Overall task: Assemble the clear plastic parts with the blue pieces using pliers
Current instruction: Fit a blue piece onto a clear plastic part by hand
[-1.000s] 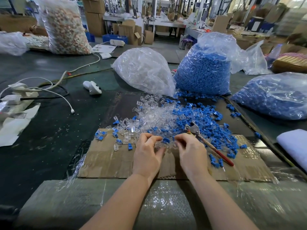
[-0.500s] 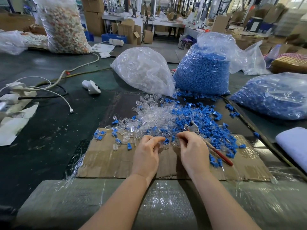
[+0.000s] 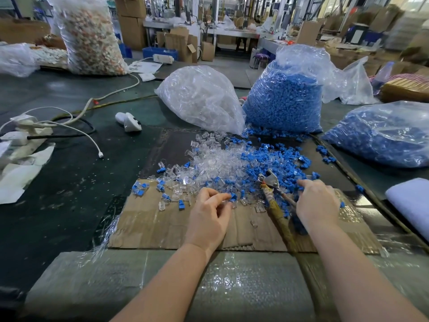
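Workshop clutter of cartons and benches fills the upper frame, yet the work is centred low. At lower centre the left hand is curled, a blue piece with what seems a clear part pinched at its fingertips. Just right, the right hand is laid over the pliers; whether the handles are gripped cannot be told. The pliers' long axis runs from the head, above, down toward the frame's bottom edge, so the right hand is judged nearer. Loose clear parts and blue pieces are heaped on cardboard upon the table, bags behind.
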Available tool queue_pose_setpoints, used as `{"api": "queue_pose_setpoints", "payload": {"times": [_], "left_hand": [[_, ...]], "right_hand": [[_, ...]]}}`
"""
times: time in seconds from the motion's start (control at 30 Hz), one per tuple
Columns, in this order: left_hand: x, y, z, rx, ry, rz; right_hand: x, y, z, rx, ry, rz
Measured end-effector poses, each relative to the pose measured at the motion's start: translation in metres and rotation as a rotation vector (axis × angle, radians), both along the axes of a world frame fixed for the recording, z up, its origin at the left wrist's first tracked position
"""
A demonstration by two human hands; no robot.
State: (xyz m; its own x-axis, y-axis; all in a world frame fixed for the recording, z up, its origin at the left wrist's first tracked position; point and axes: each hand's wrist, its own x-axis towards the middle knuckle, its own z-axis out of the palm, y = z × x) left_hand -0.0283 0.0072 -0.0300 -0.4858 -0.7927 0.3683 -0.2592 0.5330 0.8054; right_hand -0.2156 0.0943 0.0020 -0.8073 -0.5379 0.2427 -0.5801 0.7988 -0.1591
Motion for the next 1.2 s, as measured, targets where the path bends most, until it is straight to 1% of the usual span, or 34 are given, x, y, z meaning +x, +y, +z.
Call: {"api": "queue_pose_setpoints", "payload": {"times": [0.07, 0.23, 0.33, 0.47, 0.57, 0.77, 0.97, 1.1, 1.2], "left_hand": [[-0.001, 0.001, 0.000, 0.000, 0.005, 0.006], [-0.001, -0.002, 0.000, -0.010, 0.000, 0.024], [-0.001, -0.002, 0.000, -0.007, -0.009, 0.018], [0.000, -0.002, 0.000, 0.001, -0.017, 0.007], [0.000, -0.001, 0.001, -0.001, -0.021, 0.007], [0.000, -0.001, 0.001, 0.011, -0.029, 0.000], [0.000, -0.002, 0.000, 0.026, -0.035, 0.007], [0.000, -0.002, 0.001, 0.027, -0.036, 0.009], [0.000, -0.003, 0.000, 0.016, -0.039, 0.014]], "right_hand": [[-0.003, -0.001, 0.000, 0.071, -0.006, 0.009], [-0.008, -0.005, 0.001, 0.081, -0.031, 0.008], [-0.009, -0.005, 0.002, 0.036, -0.070, 0.017], [-0.009, -0.003, 0.003, -0.084, -0.143, 0.025], [-0.009, -0.002, 0.002, -0.111, -0.159, 0.031], [-0.012, -0.003, 0.001, -0.098, -0.074, 0.017], [-0.016, -0.007, 0.000, 0.088, -0.052, 0.059], [-0.018, -0.008, 0.000, 0.070, 0.010, 0.074], [-0.018, -0.007, -0.001, 0.022, -0.007, 0.073]]}}
